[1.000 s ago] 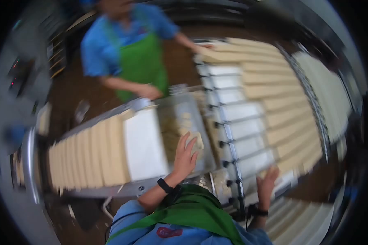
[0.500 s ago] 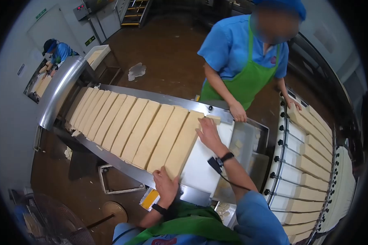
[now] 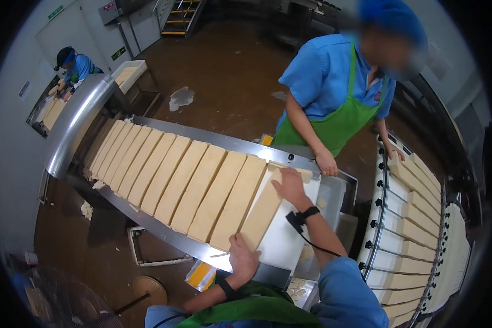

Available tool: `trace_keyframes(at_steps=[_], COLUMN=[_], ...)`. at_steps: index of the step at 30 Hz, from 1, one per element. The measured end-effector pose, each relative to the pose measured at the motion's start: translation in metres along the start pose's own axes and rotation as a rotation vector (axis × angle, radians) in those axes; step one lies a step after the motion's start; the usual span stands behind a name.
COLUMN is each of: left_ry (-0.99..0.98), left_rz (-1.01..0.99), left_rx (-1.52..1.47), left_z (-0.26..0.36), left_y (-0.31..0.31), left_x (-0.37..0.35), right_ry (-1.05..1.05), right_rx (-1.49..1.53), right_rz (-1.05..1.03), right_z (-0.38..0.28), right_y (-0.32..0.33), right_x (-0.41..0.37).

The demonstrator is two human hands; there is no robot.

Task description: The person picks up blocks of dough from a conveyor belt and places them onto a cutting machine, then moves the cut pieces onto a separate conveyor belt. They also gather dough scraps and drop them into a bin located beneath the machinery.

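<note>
A pale, layered dough strip [image 3: 262, 213] lies at the right end of the conveyor, with a gap between it and the row of dough strips [image 3: 199, 186]. My left hand [image 3: 244, 259] grips its near end, fingers curled over the edge. At the far end, my right hand [image 3: 291, 189] has its fingers bent round the same strip. Beside the right hand lies a small dough piece [image 3: 306, 175]. White belt [image 3: 276, 232] shows right of the strip.
Across the conveyor a co-worker [image 3: 333, 98] in a green apron touches dough on a second belt [image 3: 374, 257] at right. Trays with scraps [image 3: 328, 202] sit between the belts. A steel hood [image 3: 79, 123] covers the far left end. Another person [image 3: 79, 68] works behind.
Both hands have moved right with the end dough strip, opening a gap to the row. The co-worker leans further to the right.
</note>
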State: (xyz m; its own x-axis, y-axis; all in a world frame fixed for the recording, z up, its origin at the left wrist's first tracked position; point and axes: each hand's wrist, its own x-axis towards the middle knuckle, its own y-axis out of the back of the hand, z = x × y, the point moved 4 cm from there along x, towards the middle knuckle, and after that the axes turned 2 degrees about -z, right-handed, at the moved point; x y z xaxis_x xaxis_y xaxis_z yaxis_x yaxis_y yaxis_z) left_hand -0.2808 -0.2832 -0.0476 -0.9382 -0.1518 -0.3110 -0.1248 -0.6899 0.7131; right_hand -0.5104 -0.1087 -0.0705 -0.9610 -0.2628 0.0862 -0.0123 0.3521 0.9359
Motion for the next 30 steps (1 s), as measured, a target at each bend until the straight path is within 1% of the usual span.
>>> trace_keyframes(at_steps=[2, 5, 8, 11, 12, 15, 16, 17, 18, 19, 20, 23, 24, 27, 29, 30], left_ry=[-0.04, -0.297, -0.374, -0.288, -0.244, -0.18, -0.249, -0.282, -0.337, -0.427, -0.484, -0.682, -0.717, -0.97, -1.109, -1.18], left_rz=[-0.048, -0.053, -0.06, -0.21, -0.236, -0.197, -0.095, -0.019, -0.005, 0.02, 0.02, 0.057, 0.002, -0.089, -0.187, -0.238], left_rx=[0.037, 0.103, 0.136, 0.172, 0.13, 0.227, 0.209, 0.165, 0.146, 0.119, 0.123, 0.041, 0.002, -0.048, 0.021, 0.054], left_z=[0.005, 0.009, 0.009, 0.002, -0.002, 0.004, 0.002, 0.0, 0.005, 0.004, 0.015, 0.049, 0.068, 0.123, 0.16, 0.179], left_y=[0.001, -0.005, -0.011, -0.018, -0.02, -0.023, -0.026, -0.03, -0.027, -0.032, -0.028, -0.041, -0.046, -0.074, -0.097, -0.107], left_x=[0.004, 0.012, 0.021, 0.027, 0.03, 0.024, 0.021, 0.019, 0.015, 0.014, 0.003, -0.028, -0.042, -0.088, -0.128, -0.152], right_ry=[-0.057, -0.147, -0.263, -0.3, -0.317, -0.364, -0.392, -0.396, -0.41, -0.447, -0.521, -0.605, -0.658, -0.771, -0.83, -0.902], right_rx=[0.08, 0.013, -0.13, 0.121, 0.124, 0.161, 0.191, 0.184, 0.163, 0.19, 0.203, 0.141, 0.091, -0.02, -0.047, -0.075], right_rz=[0.049, 0.257, 0.117, 0.206, 0.209, 0.248, 0.276, 0.403, 0.531, 0.549, 0.528, 0.744, 0.832, 1.056, 1.191, 1.235], right_z=[0.028, 0.063, 0.077, 0.076, 0.073, 0.058, 0.05, 0.051, 0.054, 0.05, 0.053, 0.041, 0.041, 0.04, 0.04, 0.044], right_y=[0.014, 0.031, 0.044, 0.039, 0.036, 0.046, 0.055, 0.054, 0.052, 0.062, 0.064, 0.115, 0.131, 0.182, 0.215, 0.221], right_x=[-0.022, -0.063, -0.082, -0.097, -0.106, -0.125, -0.138, -0.155, -0.176, -0.196, -0.218, -0.295, -0.326, -0.423, -0.493, -0.53])
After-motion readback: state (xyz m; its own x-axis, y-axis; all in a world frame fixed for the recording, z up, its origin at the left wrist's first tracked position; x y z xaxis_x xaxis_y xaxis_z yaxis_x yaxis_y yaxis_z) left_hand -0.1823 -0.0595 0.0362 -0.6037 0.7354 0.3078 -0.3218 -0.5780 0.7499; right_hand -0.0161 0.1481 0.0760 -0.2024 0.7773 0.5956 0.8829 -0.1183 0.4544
